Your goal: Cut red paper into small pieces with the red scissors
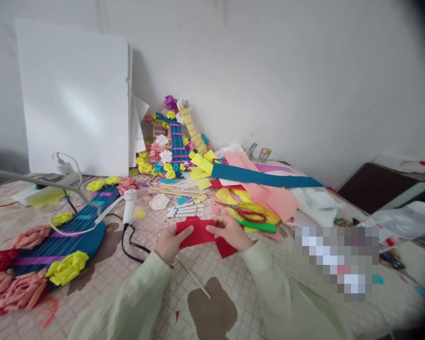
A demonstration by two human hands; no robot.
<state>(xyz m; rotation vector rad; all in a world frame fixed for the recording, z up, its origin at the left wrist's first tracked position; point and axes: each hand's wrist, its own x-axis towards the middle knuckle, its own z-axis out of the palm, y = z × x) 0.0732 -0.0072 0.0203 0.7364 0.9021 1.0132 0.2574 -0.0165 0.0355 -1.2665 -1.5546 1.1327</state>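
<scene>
A piece of red crepe paper is stretched between my two hands above the table. My left hand pinches its left end, thumb on top. At the other end my right hand grips it the same way; the fingers beneath are hidden. Another piece of red paper shows under my right hand; I cannot tell whether it is held or lying on the table. A thin wooden stick lies just below my hands. Several white markers lie beyond them.
On the left lies a blue paper guitar with paper flowers, near a white glue gun and its cord. Scissors rest among coloured paper strips. More decorated guitars lean against the wall beside a white board.
</scene>
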